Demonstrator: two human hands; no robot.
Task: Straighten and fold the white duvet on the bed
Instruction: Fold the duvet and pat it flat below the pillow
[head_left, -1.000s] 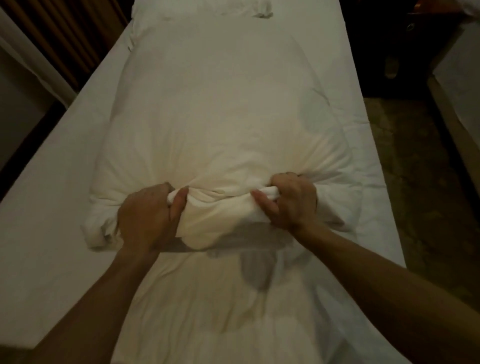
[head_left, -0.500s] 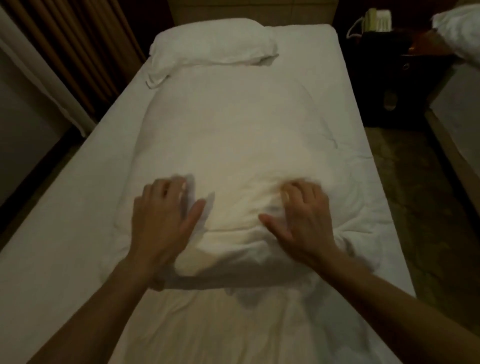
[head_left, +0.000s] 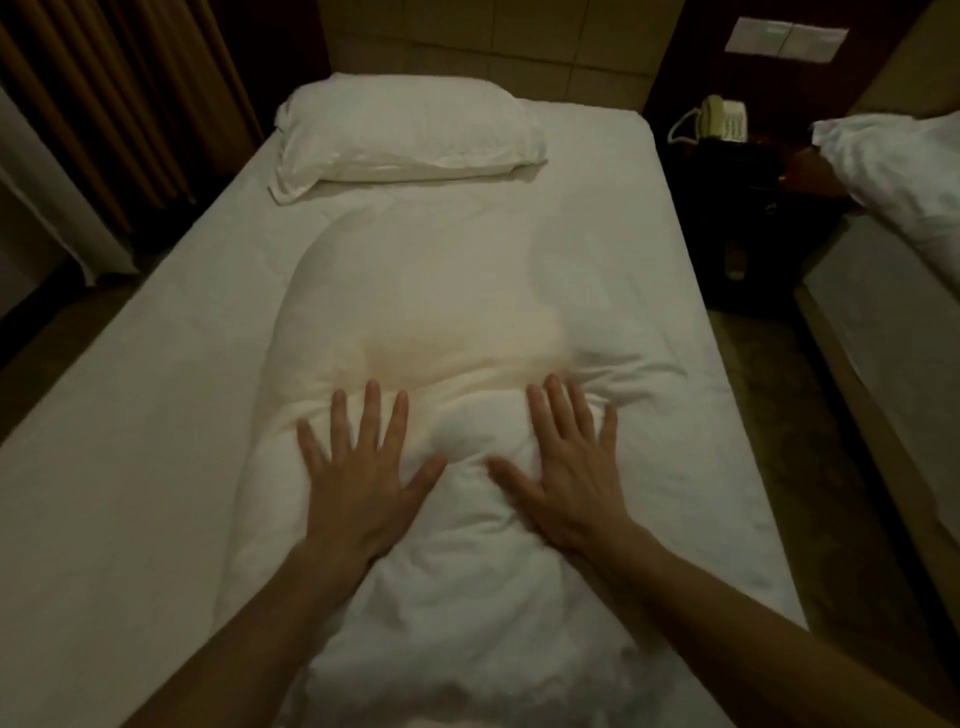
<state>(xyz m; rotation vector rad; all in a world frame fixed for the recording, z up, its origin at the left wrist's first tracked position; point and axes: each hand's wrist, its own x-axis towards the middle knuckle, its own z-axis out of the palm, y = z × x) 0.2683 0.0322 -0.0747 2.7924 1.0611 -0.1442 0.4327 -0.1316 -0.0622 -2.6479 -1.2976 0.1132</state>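
Observation:
The white duvet (head_left: 431, 312) lies bunched lengthwise down the middle of the bed (head_left: 130, 441), puffy and wrinkled, with a folded edge across its middle. My left hand (head_left: 363, 478) lies flat on the duvet with fingers spread, just left of centre. My right hand (head_left: 569, 467) lies flat on it too, fingers straight, just right of centre. Both palms press the fabric near the fold; neither holds anything.
A white pillow (head_left: 410, 130) sits at the head of the bed. A dark nightstand (head_left: 753, 208) with a telephone (head_left: 719, 117) stands to the right, beside a second bed (head_left: 893, 312). Brown curtains (head_left: 104, 93) hang at the left.
Both hands let go of the bunched duvet edge they gripped a second ago and now lie flat with spread fingers. The view has tilted up, showing the pillow and headboard.

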